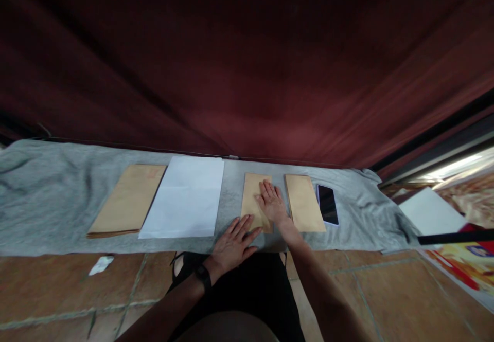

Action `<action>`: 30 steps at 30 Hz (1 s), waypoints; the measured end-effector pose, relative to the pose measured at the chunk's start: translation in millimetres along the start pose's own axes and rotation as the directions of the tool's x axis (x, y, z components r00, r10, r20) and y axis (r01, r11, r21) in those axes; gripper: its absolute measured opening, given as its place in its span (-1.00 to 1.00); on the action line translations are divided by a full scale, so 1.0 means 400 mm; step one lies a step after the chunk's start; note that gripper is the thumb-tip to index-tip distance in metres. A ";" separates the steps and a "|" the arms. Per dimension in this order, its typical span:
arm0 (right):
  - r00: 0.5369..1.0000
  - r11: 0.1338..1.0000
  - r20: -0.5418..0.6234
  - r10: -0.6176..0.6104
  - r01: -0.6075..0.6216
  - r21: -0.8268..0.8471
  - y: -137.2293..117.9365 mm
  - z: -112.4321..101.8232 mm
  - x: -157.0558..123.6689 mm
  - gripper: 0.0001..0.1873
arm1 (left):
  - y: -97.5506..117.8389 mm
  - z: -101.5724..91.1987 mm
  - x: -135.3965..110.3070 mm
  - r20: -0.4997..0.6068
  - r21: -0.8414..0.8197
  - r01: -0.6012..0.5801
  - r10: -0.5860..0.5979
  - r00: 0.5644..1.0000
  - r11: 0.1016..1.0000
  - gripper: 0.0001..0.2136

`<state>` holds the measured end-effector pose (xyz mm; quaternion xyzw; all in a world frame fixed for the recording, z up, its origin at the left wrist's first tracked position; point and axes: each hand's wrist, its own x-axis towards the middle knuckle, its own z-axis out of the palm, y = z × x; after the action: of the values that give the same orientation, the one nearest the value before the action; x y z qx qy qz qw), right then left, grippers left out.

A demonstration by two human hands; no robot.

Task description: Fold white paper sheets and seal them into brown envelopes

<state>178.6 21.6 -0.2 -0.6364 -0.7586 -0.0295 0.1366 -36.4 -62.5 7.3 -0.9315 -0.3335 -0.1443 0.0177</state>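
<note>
A brown paper envelope (252, 190) lies flat on the grey cloth in front of me. My right hand (272, 203) rests on its right side, palm down with the fingers stretched out. Fingers spread, my left hand (234, 243) lies at the envelope's lower left corner, partly on the cloth. To the right is another brown envelope or stack of them (304, 203). On the left are white paper sheets (183, 198) and, past them, a stack of larger brown envelopes (129, 198). Neither hand grips anything.
A grey cloth (46, 198) covers the long narrow surface. Beside the right envelopes lies a phone (327, 204). Dark red fabric (247, 85) hangs behind. A crumpled white scrap (101, 265) is on the tiled floor, and a colourful printed box (469, 265) stands at right.
</note>
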 end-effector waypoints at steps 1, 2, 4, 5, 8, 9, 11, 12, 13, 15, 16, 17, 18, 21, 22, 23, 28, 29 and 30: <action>0.999 0.999 0.012 -0.038 0.038 0.010 -0.010 -0.002 -0.016 -0.38 | 0.000 0.001 -0.001 0.001 -0.003 0.001 -0.001 1.000 1.000 -0.45; 0.997 0.997 0.025 -0.076 0.076 0.023 -0.019 -0.005 -0.032 -0.38 | -0.001 0.001 -0.001 0.004 -0.006 -0.001 0.001 1.000 1.000 -0.45; 0.987 0.987 0.049 -0.155 0.153 0.048 -0.035 -0.012 -0.058 -0.39 | -0.002 0.002 -0.002 0.005 -0.012 -0.003 0.003 1.000 1.000 -0.44; 0.979 0.980 0.066 -0.193 0.190 0.060 -0.040 -0.016 -0.065 -0.41 | -0.002 0.002 -0.002 0.006 -0.014 -0.006 0.006 1.000 1.000 -0.44; 0.953 0.958 0.113 -0.282 0.272 0.095 -0.043 -0.026 -0.055 -0.45 | -0.002 0.002 -0.002 0.003 -0.011 -0.007 0.007 1.000 1.000 -0.41; 0.946 0.952 0.124 -0.298 0.287 0.103 -0.041 -0.027 -0.043 -0.46 | -0.002 0.002 -0.002 0.003 -0.007 -0.008 0.008 1.000 1.000 -0.40; 0.940 0.948 0.138 -0.312 0.298 0.112 -0.035 -0.025 -0.009 -0.47 | -0.003 0.003 -0.002 0.004 0.000 -0.008 0.008 1.000 1.000 -0.39; 0.940 0.948 0.142 -0.310 0.296 0.113 -0.032 -0.021 0.010 -0.48 | -0.004 0.004 -0.002 0.007 0.002 -0.010 0.010 1.000 1.000 -0.38; 0.942 0.951 0.144 -0.303 0.289 0.111 -0.028 -0.017 0.029 -0.49 | -0.005 0.004 -0.002 0.011 0.004 -0.012 0.012 1.000 1.000 -0.38; 0.947 0.956 0.142 -0.288 0.275 0.105 -0.022 -0.006 0.065 -0.50 | -0.006 0.003 -0.002 0.021 0.009 -0.013 0.013 1.000 1.000 -0.38; 0.949 0.957 0.139 -0.283 0.271 0.103 -0.018 -0.001 0.081 -0.50 | -0.007 0.002 -0.002 0.027 0.012 -0.012 0.011 1.000 1.000 -0.38; 0.951 0.958 0.134 -0.280 0.268 0.102 -0.014 0.004 0.096 -0.50 | -0.007 0.000 -0.002 0.032 0.015 -0.009 0.009 0.999 1.000 -0.38; 0.952 0.959 0.129 -0.277 0.265 0.102 -0.010 0.009 0.108 -0.50 | -0.007 -0.003 -0.001 0.034 0.015 -0.006 0.006 0.999 1.000 -0.39; 0.959 0.962 0.106 -0.263 0.253 0.099 0.002 0.018 0.138 -0.50 | -0.007 -0.008 0.000 0.031 0.010 -0.006 0.005 1.000 1.000 -0.40; 0.961 0.964 0.098 -0.257 0.248 0.097 0.005 0.020 0.146 -0.50 | -0.007 -0.008 0.001 0.028 0.009 -0.006 0.006 1.000 1.000 -0.40; 0.964 0.965 0.091 -0.251 0.243 0.095 0.007 0.021 0.152 -0.50 | -0.007 -0.009 0.001 0.027 0.008 -0.007 0.007 1.000 1.000 -0.40; 0.970 0.973 0.093 -0.223 0.216 0.080 0.005 0.023 0.154 -0.48 | -0.008 -0.005 0.000 0.038 0.001 -0.008 0.008 0.999 1.000 -0.39; 0.970 0.974 0.105 -0.221 0.214 0.075 0.002 0.022 0.148 -0.48 | -0.008 -0.004 0.000 0.039 -0.003 -0.010 0.010 0.999 1.000 -0.39; 0.968 0.974 0.120 -0.222 0.214 0.071 -0.001 0.020 0.140 -0.48 | -0.007 -0.002 -0.001 0.040 -0.009 -0.009 0.009 0.999 1.000 -0.40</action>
<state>168.4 77.0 5.7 -0.5454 -0.8317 0.0183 0.1021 -38.8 -60.6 7.9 -0.9357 -0.3291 -0.1271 0.0078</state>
